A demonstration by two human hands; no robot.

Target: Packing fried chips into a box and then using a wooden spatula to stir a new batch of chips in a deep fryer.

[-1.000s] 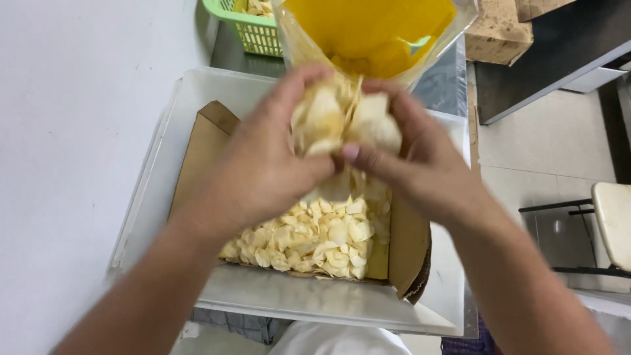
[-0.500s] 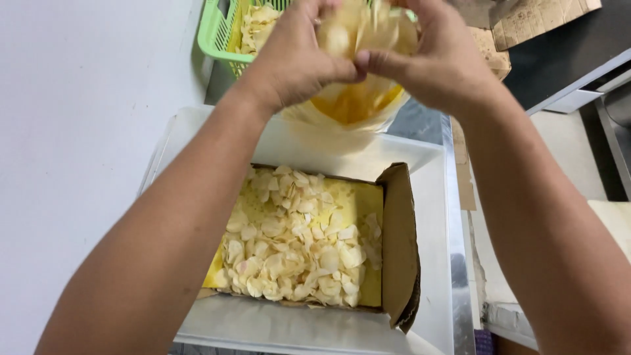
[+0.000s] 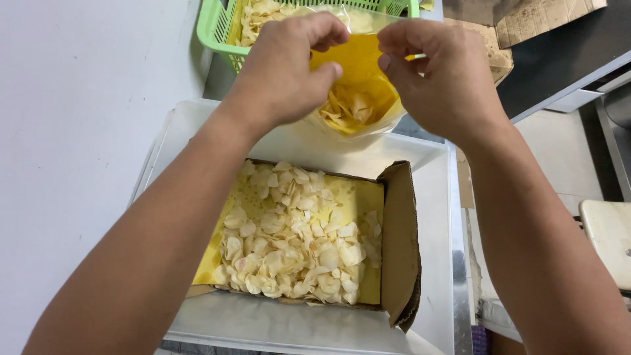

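Observation:
My left hand (image 3: 282,75) and my right hand (image 3: 440,82) are both up at the mouth of a clear plastic bag (image 3: 368,72) with a yellow inside. Each hand pinches the bag's rim, left on the left side and right on the right side. A small heap of pale chips (image 3: 348,108) lies at the bottom of the bag. Below my forearms, a cardboard box (image 3: 399,243) lined with yellow paper holds a layer of pale chips (image 3: 296,230).
The box sits inside a white plastic tray (image 3: 430,171). A green basket (image 3: 220,29) with more chips stands at the back left. A white wall surface is at the left. Brown cardboard (image 3: 526,23) and a white stool (image 3: 608,236) are at the right.
A second ago both hands cupped a heap of chips over the box. They raised it to the bag. The chips now lie inside the bag and my fingers hold its rim.

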